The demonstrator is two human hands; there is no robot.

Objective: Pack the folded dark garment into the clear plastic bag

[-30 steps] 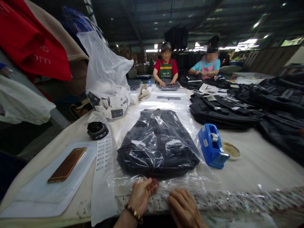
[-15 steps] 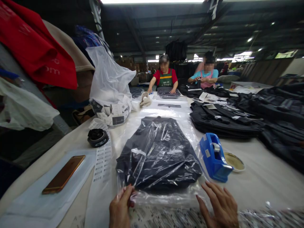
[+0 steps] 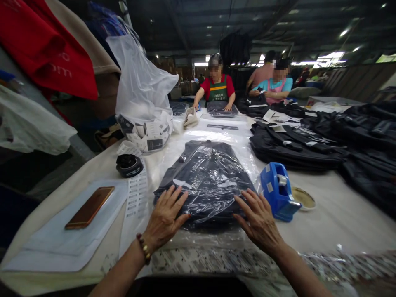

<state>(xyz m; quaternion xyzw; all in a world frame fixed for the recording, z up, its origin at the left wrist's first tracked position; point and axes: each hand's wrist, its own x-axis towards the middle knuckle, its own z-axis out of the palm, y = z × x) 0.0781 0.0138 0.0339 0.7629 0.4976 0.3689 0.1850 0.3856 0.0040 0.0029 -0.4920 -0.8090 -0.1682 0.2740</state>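
Observation:
A folded black garment (image 3: 207, 177) lies flat in a clear plastic bag (image 3: 201, 235) on the table before me. My left hand (image 3: 165, 216) rests on the bag's near left side, palm down, with its fingers stretched out and a beaded bracelet at the wrist. On the near right side, my right hand (image 3: 256, 218) lies spread out, its fingertips on the plastic. Neither hand grips anything. The bag's lower edge extends toward me between the two wrists. Close to my right fingers stands a blue tape dispenser (image 3: 276, 192).
Left of the bag are a barcode label strip (image 3: 136, 198), a black tape roll (image 3: 128, 166) and a phone (image 3: 89, 207) on pale sheets. A plastic bag of tags (image 3: 154, 136) stands behind. Black garments (image 3: 293, 148) are piled right. Two co-workers (image 3: 216, 88) handle garments across the table.
Both hands have moved forward from the bag's near edge onto its front part. My left hand's bent fingers have opened out flat. The view has tilted down a little.

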